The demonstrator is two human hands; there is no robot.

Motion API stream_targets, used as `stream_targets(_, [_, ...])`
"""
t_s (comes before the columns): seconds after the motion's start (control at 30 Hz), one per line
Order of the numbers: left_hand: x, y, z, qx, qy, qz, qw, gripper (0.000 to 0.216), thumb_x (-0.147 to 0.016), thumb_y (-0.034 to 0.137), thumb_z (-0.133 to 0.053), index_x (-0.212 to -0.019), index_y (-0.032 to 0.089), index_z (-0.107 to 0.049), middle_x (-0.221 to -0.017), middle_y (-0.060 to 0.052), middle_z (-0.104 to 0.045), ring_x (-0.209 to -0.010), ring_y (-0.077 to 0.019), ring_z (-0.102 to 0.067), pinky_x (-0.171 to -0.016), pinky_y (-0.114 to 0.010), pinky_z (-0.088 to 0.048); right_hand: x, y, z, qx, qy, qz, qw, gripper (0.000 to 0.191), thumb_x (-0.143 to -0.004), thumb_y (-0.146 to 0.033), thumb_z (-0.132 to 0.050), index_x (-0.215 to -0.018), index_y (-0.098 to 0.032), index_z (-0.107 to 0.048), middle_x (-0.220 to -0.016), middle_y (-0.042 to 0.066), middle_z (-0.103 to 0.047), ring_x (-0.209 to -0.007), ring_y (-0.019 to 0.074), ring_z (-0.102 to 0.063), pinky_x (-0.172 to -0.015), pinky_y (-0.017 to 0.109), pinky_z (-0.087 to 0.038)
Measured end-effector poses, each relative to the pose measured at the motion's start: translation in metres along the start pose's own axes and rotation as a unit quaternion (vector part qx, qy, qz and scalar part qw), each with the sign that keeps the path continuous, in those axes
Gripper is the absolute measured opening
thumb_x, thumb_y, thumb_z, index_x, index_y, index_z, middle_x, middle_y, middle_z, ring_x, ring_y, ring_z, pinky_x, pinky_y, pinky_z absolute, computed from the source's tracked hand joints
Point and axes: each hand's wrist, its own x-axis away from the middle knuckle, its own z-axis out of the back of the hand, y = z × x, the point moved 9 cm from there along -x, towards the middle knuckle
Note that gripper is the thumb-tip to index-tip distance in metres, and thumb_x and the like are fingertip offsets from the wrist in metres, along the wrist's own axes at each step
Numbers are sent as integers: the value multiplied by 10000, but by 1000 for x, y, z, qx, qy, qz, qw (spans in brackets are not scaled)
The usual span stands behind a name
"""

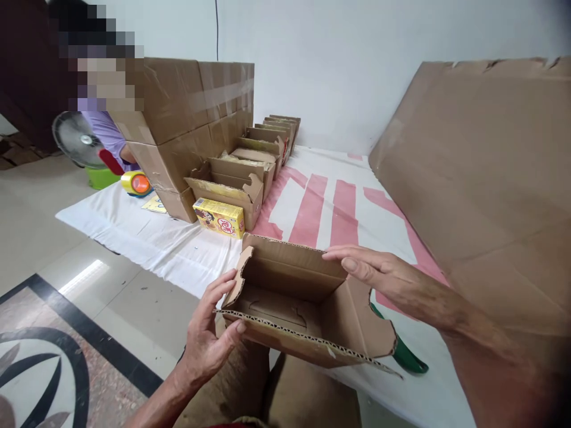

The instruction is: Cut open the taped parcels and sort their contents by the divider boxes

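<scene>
An open cardboard box (285, 303) with torn, jagged rims sits in front of me above my knees, at the table's near edge. It holds nothing that I can see; a cut line shows on its floor. My left hand (214, 324) grips its left end, the thumb on the near rim and the fingers along the side. My right hand (379, 270) is open, its straight fingers at the far rim near the right corner. A green curved object (408, 353) lies partly hidden behind the box's right end.
Open cardboard boxes (232, 187) stand in a row beside a stack of taped cartons (178, 107). A yellow printed packet (218, 218) stands before them. A tape roll (136, 183) lies left, near a person in a purple sleeve (102, 131). A big cardboard panel (495, 160) rises at right.
</scene>
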Motion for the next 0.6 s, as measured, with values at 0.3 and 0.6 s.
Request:
stream_targets(0.3, [-2, 2, 1, -4, 0, 5, 1000, 411, -960, 242, -652, -1370, 268, -625, -1503, -111, -576, -1430, -276, -512, -1188, -449, -427, 31, 29, -6, -153, 107, -8, 982, 505, -895, -750, -582, -1101, -344, -801, -1456, 69, -647, -1428, 352, -516, -1216, 594, -344])
stream_targets(0.6, [-2, 11, -5, -8, -9, -14, 1000, 446, -972, 270, -630, -1415, 286, -581, -1518, -108, -564, -1450, -282, -492, -1179, -466, -441, 17, 19, -20, 52, 117, 43, 991, 418, -927, -638, -597, -1107, -317, -795, -1495, 101, -579, -1405, 351, -526, -1105, 554, -473])
